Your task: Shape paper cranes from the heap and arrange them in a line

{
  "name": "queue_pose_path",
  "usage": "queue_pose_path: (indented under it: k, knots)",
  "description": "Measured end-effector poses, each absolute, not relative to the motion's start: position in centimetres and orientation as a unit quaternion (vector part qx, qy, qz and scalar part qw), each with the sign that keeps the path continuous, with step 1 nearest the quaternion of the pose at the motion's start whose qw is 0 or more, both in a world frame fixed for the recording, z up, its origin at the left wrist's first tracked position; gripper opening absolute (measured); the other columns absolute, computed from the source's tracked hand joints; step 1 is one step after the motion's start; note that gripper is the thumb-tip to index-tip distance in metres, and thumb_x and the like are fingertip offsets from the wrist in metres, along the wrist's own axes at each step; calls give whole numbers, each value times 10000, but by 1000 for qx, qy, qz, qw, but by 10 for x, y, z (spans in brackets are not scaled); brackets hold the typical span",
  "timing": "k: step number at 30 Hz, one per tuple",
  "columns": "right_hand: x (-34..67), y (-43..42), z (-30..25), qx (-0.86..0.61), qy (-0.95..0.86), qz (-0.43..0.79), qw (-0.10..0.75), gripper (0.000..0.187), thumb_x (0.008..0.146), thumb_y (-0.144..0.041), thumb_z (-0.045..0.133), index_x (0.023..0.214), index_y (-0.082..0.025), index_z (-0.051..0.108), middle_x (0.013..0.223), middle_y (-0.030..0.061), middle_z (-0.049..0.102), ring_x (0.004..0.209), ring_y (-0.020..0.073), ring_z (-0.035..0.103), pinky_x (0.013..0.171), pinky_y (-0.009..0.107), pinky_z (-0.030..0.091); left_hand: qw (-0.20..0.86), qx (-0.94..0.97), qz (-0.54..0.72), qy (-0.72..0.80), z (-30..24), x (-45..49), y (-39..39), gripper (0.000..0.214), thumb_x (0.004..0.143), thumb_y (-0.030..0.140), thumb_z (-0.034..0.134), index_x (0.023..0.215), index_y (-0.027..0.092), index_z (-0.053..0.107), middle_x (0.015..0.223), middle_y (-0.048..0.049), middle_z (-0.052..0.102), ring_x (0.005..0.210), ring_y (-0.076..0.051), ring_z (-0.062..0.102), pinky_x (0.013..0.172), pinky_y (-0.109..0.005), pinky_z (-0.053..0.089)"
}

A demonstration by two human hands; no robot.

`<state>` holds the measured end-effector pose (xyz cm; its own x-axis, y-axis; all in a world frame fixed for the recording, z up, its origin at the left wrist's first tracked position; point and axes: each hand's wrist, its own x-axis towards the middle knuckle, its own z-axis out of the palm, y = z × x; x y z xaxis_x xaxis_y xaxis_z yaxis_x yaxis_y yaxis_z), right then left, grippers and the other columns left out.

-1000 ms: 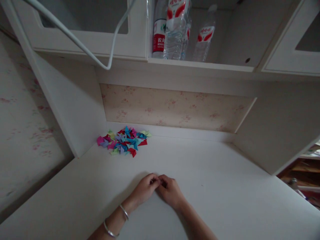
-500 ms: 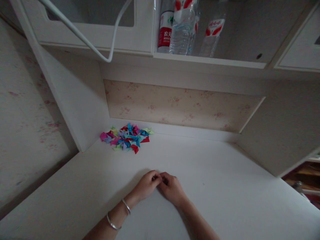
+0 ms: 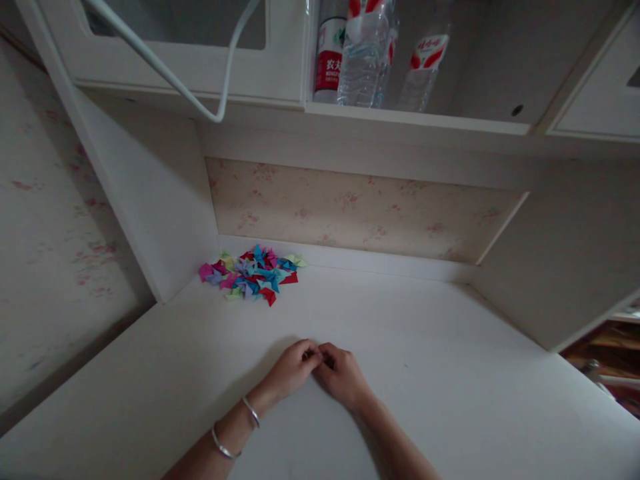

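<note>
My left hand (image 3: 295, 365) and my right hand (image 3: 345, 377) meet fingertip to fingertip over the white desk (image 3: 440, 373). Both are closed in a pinch, thumbs against curled fingers. Whatever lies between the fingertips is hidden or too small to make out. Two silvery bangles (image 3: 251, 412) circle my left wrist and forearm. Beyond my hands, at the back left of the desk, lies a heap of small folded paper pieces (image 3: 257, 273) in red, blue, pink, purple and pale green. Neither hand touches that heap.
Overhead, a cabinet shelf (image 3: 420, 119) holds several plastic bottles (image 3: 363, 63). A white bent tube (image 3: 175, 77) hangs down at the upper left. Upright side panels (image 3: 145, 193) and floral wallpaper (image 3: 350, 207) bound the desk at the left and back.
Both hands keep their pinch with almost no movement. The whole view has shifted very slightly.
</note>
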<state>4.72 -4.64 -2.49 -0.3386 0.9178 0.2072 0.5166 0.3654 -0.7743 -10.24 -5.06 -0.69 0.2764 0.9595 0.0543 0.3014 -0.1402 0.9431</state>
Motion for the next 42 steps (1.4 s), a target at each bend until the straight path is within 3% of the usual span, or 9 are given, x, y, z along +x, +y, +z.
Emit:
queue_pose_path:
  k: [15, 21, 25, 30, 35, 42]
  knots:
    - [47, -47, -23, -474, -760, 306, 323, 181, 798, -200, 477, 876, -193, 641, 708, 7, 647, 612, 129, 544, 558, 209, 362, 436, 670, 370, 473, -14, -104, -49, 138, 800, 247, 492, 802, 173, 608, 835, -26, 644, 828, -165, 574, 773, -246, 420]
    - [47, -46, -24, -475, -759, 304, 325, 181, 815, -241, 484, 868, -187, 649, 680, 8, 630, 581, 122, 511, 535, 207, 337, 399, 689, 357, 488, -16, -105, -47, 181, 819, 279, 478, 816, 168, 621, 814, -19, 664, 734, -143, 583, 675, -226, 430]
    - [47, -43, -28, -480, -745, 315, 340, 191, 830, -294, 487, 805, -185, 642, 615, -7, 588, 534, 108, 467, 502, 202, 312, 240, 702, 345, 575, -13, -123, -25, 223, 850, 286, 433, 824, 171, 622, 768, -11, 662, 705, -134, 596, 654, -218, 441]
    - [48, -39, -33, -484, -730, 328, 354, 188, 822, -301, 500, 797, -183, 644, 619, -6, 586, 543, 109, 488, 513, 202, 323, 99, 687, 334, 638, 4, -170, 18, 228, 816, 144, 454, 981, 171, 608, 1062, -84, 593, 919, -190, 565, 812, -305, 421]
    - [48, -38, -33, -482, -727, 332, 359, 193, 819, -295, 489, 777, -187, 644, 613, -5, 576, 547, 111, 490, 517, 202, 325, -132, 771, 155, 603, 16, -207, 49, 357, 789, 44, 447, 1059, 203, 618, 1205, -87, 531, 1024, -223, 506, 845, -326, 408]
    - [48, -39, -29, -485, -728, 329, 355, 189, 810, -276, 486, 775, -190, 651, 638, 4, 604, 569, 115, 512, 529, 197, 337, -166, 798, 107, 569, 12, -217, 58, 323, 795, 34, 450, 1004, 194, 638, 994, -96, 632, 974, -260, 504, 788, -369, 381]
